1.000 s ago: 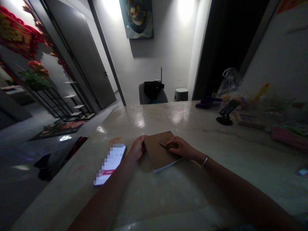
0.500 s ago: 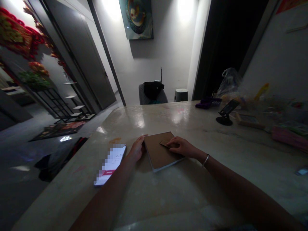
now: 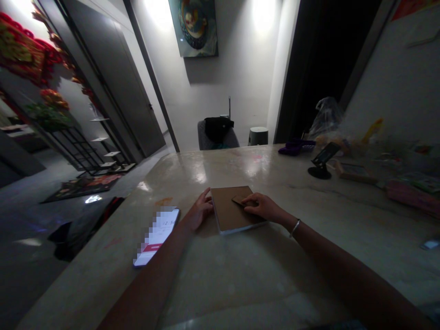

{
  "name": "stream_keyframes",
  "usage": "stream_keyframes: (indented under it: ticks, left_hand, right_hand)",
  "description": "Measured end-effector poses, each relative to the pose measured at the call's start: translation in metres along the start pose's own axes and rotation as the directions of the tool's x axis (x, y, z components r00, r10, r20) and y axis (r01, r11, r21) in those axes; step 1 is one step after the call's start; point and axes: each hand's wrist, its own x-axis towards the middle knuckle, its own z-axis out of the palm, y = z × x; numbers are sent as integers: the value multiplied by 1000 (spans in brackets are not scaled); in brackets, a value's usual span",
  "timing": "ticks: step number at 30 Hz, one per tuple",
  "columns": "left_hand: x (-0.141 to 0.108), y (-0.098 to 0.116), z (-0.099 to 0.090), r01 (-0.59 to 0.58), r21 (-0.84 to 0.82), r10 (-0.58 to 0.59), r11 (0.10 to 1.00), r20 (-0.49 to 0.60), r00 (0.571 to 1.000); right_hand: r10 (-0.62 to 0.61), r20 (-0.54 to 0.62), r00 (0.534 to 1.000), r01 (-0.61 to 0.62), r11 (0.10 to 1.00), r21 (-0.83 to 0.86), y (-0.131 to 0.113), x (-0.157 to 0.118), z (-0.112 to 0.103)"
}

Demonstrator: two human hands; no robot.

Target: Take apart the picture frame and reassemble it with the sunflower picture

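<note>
- Left hand (image 3: 200,211): fingers (image 3: 205,196) slightly spread, holding nothing, just beside the brown notebook (image 3: 225,213)
- Right hand (image 3: 261,206): fingers (image 3: 250,199) rest on a small brown card (image 3: 238,200) atop the notebook; grip unclear
- Notebook lies flat on the stone surface (image 3: 240,275)

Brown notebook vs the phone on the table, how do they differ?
The brown notebook is matte and thick, with pale page edges showing; the phone is thin, with a bright lit screen. The notebook is the broader of the two. The right hand rests on the notebook, while no hand is on the phone, which lies left of the left hand. Both are rectangular and lie flat on the same pale table top.
</note>
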Motion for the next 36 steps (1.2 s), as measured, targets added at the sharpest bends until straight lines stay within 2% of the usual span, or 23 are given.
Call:
stream_keyframes:
  ticks: [5,11,15,19,22,26,30,32,36]
  left_hand:
    - [2,-5,0,-45,91,37,995,85,996]
    - [7,-10,-4,-114,195,88,974,136,987]
    - [5,-11,-3,-149,295,126,944,98,987]
    - [3,-11,3,-106,415,90,904,57,994]
    - [6,-14,5,-116,501,140,858,-9,990]
    - [12,-16,1,-156,650,272,743,-81,959]
    - [15,-15,-4,-145,803,442,578,-159,883]
    - [16,-15,-6,-123,828,464,547,-177,868]
    - [16,-17,-7,-100,829,453,550,-196,870]
  right_hand:
    - [-12,0,1000,12,1000,9,1,-1,0]
    - [-15,-4,1000,15,1000,-5,1,0,0]
    - [-25,-15,1000,25,1000,-17,1,-1,-1]
    - [-30,-14,999,29,999,-39,-1,-2,-2]
    - [-43,-8,999,42,998,-56,0,-1,-2]
    - [-66,-6,998,65,996,-58,2,-2,-1]
    - [-115,43,992,117,993,-32,-2,-4,-1]
    - [-132,70,989,134,991,-23,-5,-5,0]
    - [-133,69,989,134,991,-14,-8,-5,1]
